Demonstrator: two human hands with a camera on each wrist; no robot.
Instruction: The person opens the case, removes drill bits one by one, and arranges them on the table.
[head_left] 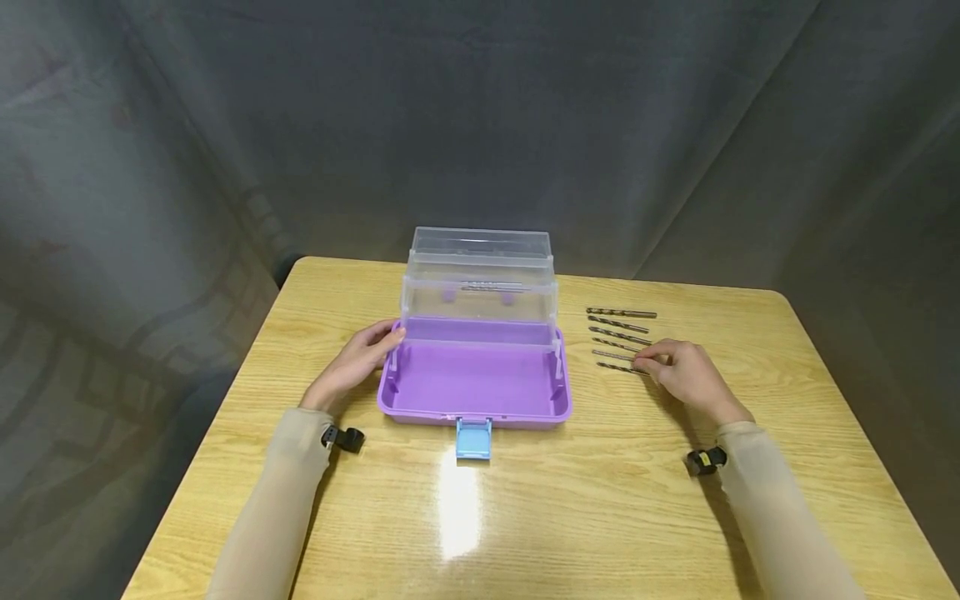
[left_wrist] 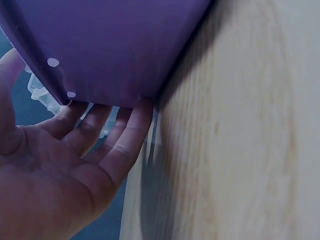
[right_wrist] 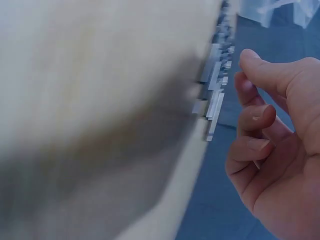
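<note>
A purple tool box stands open in the middle of the wooden table, its clear tiered trays lifted up behind it and a blue latch hanging at the front. My left hand rests with straight fingers against the box's left side; the left wrist view shows the fingers touching the purple wall. Several drill bits lie in a row to the right of the box. My right hand hovers at the nearest bits, its fingers loosely curled and holding nothing.
The purple base of the box is empty inside. A dark grey curtain hangs behind the table. Bare wood lies in front of the box, with a glare patch. Each wrist wears a small black camera strap.
</note>
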